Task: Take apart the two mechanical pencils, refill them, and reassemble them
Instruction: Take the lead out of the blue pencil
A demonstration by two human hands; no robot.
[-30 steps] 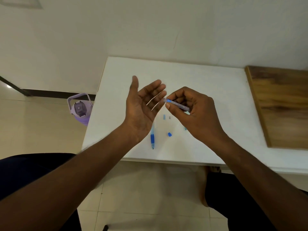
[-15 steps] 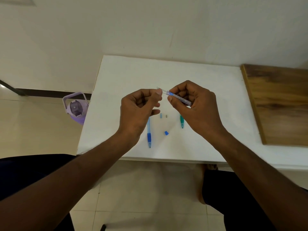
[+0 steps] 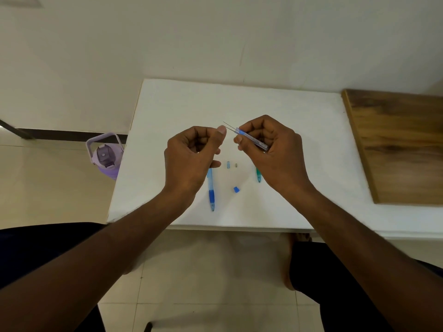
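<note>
My right hand (image 3: 271, 149) grips a clear lead tube (image 3: 254, 140) with a blue collar, held above the white table (image 3: 239, 101). Two thin leads (image 3: 229, 125) stick out of its upper left end. My left hand (image 3: 191, 154) is curled, its thumb tip just beside the leads, and nothing shows between its fingers. On the table lie a blue mechanical pencil (image 3: 211, 188), partly under my left hand, and a green pencil (image 3: 258, 175), mostly hidden by my right hand. Between them are a blue cap (image 3: 236, 189), a small clear blue piece (image 3: 228, 164) and a tiny grey eraser (image 3: 236, 165).
A wooden board (image 3: 402, 144) lies on the table's right side. A purple water bottle (image 3: 105, 156) stands on the tiled floor left of the table. My knees are below the table's near edge.
My left hand went from an open palm with leads lying on it to a curled hand at the tube's mouth. The leads now stick out of the tube.
</note>
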